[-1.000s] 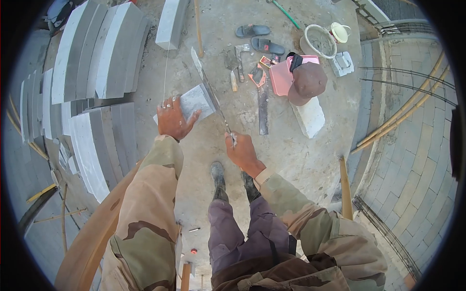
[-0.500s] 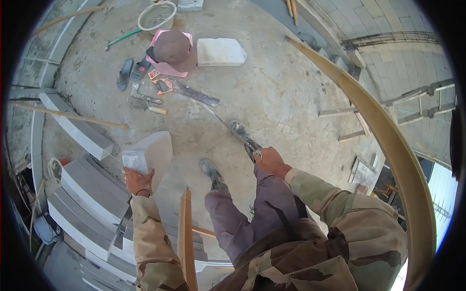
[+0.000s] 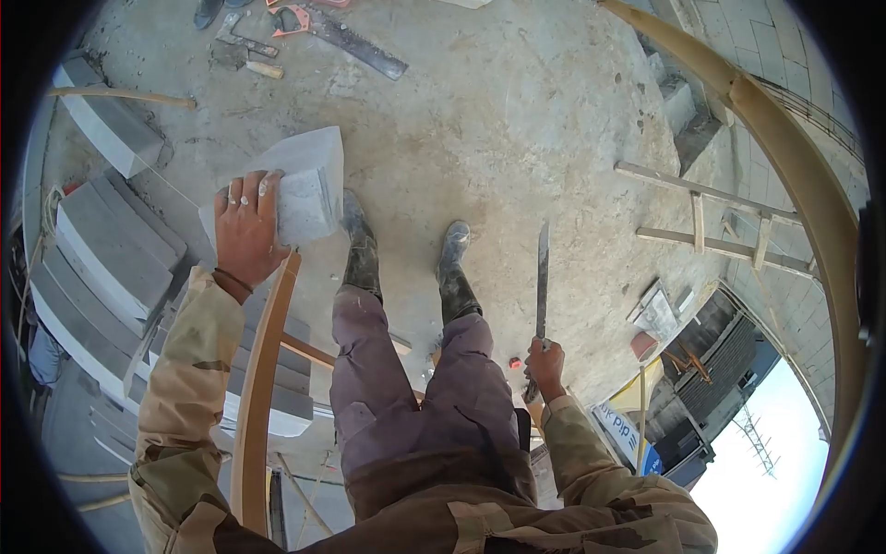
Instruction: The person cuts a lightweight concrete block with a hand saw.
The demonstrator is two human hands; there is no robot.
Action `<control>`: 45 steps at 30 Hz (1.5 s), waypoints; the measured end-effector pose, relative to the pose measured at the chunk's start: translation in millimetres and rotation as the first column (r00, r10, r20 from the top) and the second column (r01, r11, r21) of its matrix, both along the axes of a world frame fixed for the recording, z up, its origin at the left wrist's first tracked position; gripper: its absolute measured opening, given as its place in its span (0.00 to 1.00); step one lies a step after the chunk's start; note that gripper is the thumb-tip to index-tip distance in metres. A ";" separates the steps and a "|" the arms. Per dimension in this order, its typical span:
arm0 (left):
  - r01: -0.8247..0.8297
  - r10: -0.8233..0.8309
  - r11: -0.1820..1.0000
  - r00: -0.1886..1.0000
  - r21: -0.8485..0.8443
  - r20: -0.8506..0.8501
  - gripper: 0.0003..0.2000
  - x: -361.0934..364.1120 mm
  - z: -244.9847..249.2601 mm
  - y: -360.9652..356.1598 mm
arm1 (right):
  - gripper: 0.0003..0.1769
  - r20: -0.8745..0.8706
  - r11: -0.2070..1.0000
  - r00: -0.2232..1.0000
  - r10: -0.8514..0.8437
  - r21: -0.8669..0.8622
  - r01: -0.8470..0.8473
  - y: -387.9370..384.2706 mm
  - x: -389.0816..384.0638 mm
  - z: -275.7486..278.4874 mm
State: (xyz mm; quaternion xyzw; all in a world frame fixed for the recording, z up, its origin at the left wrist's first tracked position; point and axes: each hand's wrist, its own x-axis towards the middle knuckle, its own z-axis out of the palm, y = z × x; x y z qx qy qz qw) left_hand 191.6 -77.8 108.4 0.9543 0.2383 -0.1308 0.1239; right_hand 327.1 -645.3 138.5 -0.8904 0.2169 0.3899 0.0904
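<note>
I'm resting the left hand (image 3: 247,222) on the pale block (image 3: 311,198); its fingers are stretching over the block's left part, close together and opened out, with the thumb standing apart by the near edge. The block's grey, speckled right part is showing uncovered beside them. Over to the right of the block, and nearer me, the right hand (image 3: 545,365) is closing its fingers round the lower end of a long blade (image 3: 543,282), which is pointing upward and staying well apart from the block. Boots (image 3: 456,247) are standing to the block's right, one just beside it. Beyond the block I'm seeing a saw (image 3: 355,42) with an orange handle, lying on the concrete floor (image 3: 498,120). Left of the block, stacked grey blocks (image 3: 111,245) are leaning in rows, and a wooden ladder (image 3: 715,217) is lying far to its right. Now the writing: a blue-and-white sign (image 3: 628,439), well to the block's lower right, is showing a few dark letters, turned and partly cut off, and I'm not reading them for certain. I'm making out no brand on the block or blade.
</note>
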 end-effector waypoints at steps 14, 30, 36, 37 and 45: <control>0.010 -0.008 1.000 0.999 -0.028 0.048 0.50 27.2 -16.9 -40.8 | 0.07 0.493 0.547 0.822 0.284 0.621 -0.561 264.3 -27.0 0.6; 0.062 -0.066 0.998 0.974 0.027 0.216 0.48 -29.2 -29.2 -5.1 | 0.12 0.638 0.360 0.765 0.089 0.695 -0.622 359.8 -62.5 37.1; 0.074 -0.078 0.997 0.973 0.024 0.216 0.47 -23.2 -24.9 -3.1 | 0.07 0.488 0.491 0.705 0.515 0.506 -0.709 327.1 -85.0 -51.5; 0.082 -0.087 0.996 0.976 0.032 0.202 0.47 -26.0 -25.0 -2.9 | 0.06 0.465 0.500 0.738 0.489 0.544 -0.674 324.0 -82.4 -48.1; 0.082 -0.086 0.996 0.976 0.031 0.198 0.48 -25.2 -27.5 -2.1 | 0.11 0.773 0.391 0.630 0.073 0.559 -0.731 347.3 -58.4 14.5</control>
